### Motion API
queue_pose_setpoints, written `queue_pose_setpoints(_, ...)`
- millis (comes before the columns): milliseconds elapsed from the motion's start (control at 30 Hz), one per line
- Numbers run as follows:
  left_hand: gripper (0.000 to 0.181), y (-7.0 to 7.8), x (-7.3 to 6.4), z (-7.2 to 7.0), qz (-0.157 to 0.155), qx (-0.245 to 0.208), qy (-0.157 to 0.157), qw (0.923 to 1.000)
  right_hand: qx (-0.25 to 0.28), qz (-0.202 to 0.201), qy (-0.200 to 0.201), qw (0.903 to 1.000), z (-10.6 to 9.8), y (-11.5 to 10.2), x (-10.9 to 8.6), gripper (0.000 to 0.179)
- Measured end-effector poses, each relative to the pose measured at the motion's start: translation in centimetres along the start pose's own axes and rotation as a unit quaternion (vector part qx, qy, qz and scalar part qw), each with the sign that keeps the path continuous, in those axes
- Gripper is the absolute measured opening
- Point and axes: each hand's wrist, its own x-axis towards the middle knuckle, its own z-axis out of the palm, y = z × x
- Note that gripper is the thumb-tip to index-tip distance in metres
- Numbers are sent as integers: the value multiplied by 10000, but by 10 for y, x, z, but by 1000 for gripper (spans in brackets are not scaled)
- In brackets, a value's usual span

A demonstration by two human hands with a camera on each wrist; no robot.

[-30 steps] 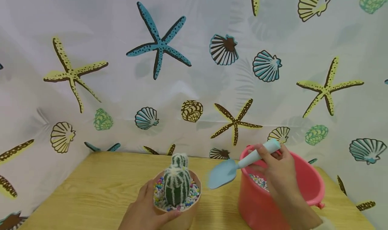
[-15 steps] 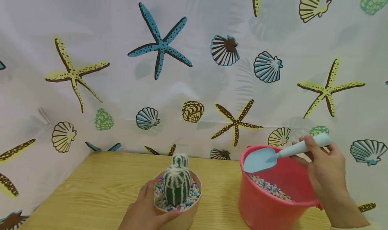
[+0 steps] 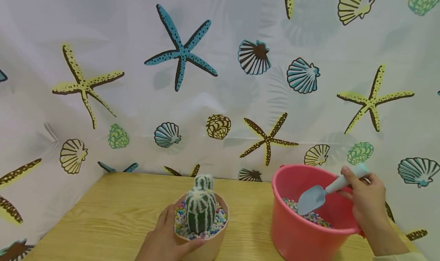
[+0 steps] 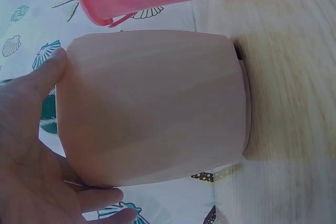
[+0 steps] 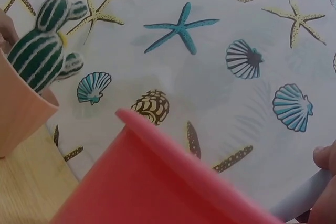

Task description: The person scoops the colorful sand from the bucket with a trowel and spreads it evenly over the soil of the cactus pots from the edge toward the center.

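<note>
My left hand (image 3: 160, 236) grips the side of a peach plant pot (image 4: 152, 108), thumb at the front and fingers around the far side. In the pot stands a green cactus (image 3: 201, 213) with white fuzzy ribs, ringed by coloured pebbles (image 3: 220, 219). My right hand (image 3: 370, 198) holds a light blue hand trowel (image 3: 312, 200) by its handle, above the right rim of a pink bucket (image 3: 299, 236). The trowel's blade points down inside the bucket, close over a bed of small coloured pebbles (image 3: 321, 221). In the right wrist view the bucket's wall hides the blade.
Pot and bucket stand side by side on a light wooden table (image 3: 96, 215), a narrow strip of wood between them. Behind and at both sides hangs a white cloth (image 3: 220, 96) printed with starfish and shells.
My right hand has swung right, away from the pot side, carrying the trowel over the bucket, and then lowered the blade into it. The left hand and the pot have stayed put.
</note>
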Motion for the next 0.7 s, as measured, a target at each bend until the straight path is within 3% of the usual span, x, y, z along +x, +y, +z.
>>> queue_pose_setpoints(100, 121, -1, 1, 2, 12, 25, -57, 10000, -613, 100, -20, 9981, 0, 9, 3, 40)
queue_pose_setpoints(300, 121, -2, 0, 1, -16, 95, -75, 9999, -1012, 290, -407, 9936, 0, 15, 5, 48)
queue_pose_setpoints(433, 123, -3, 1, 0, -85, 128, -36, 9999, -1552, 121, -672, 9855, 2, 14, 5, 51)
queue_pose_setpoints(533, 124, -2, 2, 0, -78, 117, -12, 9999, -2673, -369, -865, 9590, 0, 11, 5, 55)
queue_pose_setpoints(633, 124, -2, 2, 1, -44, 90, -15, 9999, -3986, -928, -695, 9098, -4, 8, 4, 58)
queue_pose_setpoints(700, 123, -3, 2, 1, -30, 63, -29, 10000, -4497, -1135, -498, 8845, -8, 7, 4, 58)
